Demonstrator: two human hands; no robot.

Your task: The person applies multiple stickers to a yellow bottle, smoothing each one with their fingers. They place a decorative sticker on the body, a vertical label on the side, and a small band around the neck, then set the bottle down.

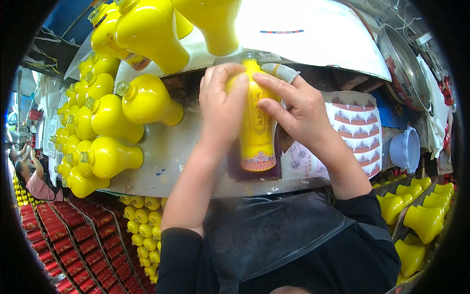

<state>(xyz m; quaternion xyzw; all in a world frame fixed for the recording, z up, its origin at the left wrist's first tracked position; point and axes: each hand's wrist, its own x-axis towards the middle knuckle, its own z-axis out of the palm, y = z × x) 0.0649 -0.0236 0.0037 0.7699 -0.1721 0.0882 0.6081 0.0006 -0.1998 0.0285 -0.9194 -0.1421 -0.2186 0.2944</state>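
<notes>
A glossy yellow bottle (pixel 257 125) lies on a dark purple pad (pixel 235 169), its clear neck pointing away from me. It bears printed lettering and a patterned pink and purple band near its base. My left hand (pixel 223 98) curls over the bottle's left shoulder, thumb along its front. From the other side, my right hand (pixel 298 108) presses thumb and forefinger on the front of the bottle. A grey-white knit sleeve (pixel 284 72) covers one finger of that hand. Beside my right wrist lies a sheet of patterned curved decals (pixel 355 130).
Several yellow bottles (pixel 110 117) crowd the table's left side, and more stand on a white board (pixel 313 44) behind. A lavender bucket (pixel 405 149) and a metal pan (pixel 399 63) are at right. Red boxes (pixel 73 240) fill the lower left; another person (pixel 36 179) is beyond.
</notes>
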